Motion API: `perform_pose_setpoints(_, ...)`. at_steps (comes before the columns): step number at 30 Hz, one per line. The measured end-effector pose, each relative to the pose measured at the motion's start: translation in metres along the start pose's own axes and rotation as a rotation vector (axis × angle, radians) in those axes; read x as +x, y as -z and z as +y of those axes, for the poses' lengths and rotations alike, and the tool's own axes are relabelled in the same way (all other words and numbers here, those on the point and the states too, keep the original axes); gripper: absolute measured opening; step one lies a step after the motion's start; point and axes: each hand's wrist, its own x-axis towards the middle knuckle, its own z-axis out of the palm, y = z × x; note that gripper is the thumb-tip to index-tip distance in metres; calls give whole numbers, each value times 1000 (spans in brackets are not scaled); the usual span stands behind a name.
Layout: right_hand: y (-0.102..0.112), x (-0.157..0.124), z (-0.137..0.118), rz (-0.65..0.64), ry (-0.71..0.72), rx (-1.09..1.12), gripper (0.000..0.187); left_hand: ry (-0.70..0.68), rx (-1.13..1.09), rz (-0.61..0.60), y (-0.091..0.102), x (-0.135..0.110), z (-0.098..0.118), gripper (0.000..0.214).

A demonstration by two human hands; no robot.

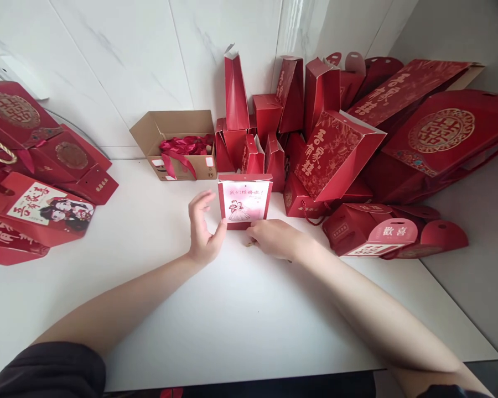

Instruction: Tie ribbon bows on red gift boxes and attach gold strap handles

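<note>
A small red gift box [245, 203] with a pink-and-white front, printed with a couple and Chinese characters, stands upright on the white table. My left hand [204, 232] is at its left side, open, with the fingers raised and curved and the thumb near the lower left corner. At the lower right of the front is my right hand [274, 237], its fingers closed. A thin brownish, cord-like thing [251, 243] peeks out under those fingers; the hand hides the rest, so what it grips is unclear.
Behind stands an open cardboard box [186, 166] holding dark red ribbon [186, 146]. Several red gift boxes [336, 149] are piled along the right and back. More red boxes [53, 160] lie at the left. A tiled wall [120, 66] closes off the back of the table [216, 326].
</note>
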Motion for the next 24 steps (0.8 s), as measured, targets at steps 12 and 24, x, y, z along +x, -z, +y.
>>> perform_pose_setpoints(12,-7,17,15,180,143,856,17,478,-331,-277,-7,-9,9,24)
perform_pose_setpoints(24,-43,26,5,681,-1,499,21,689,-323,-230,-8,5,-3,30)
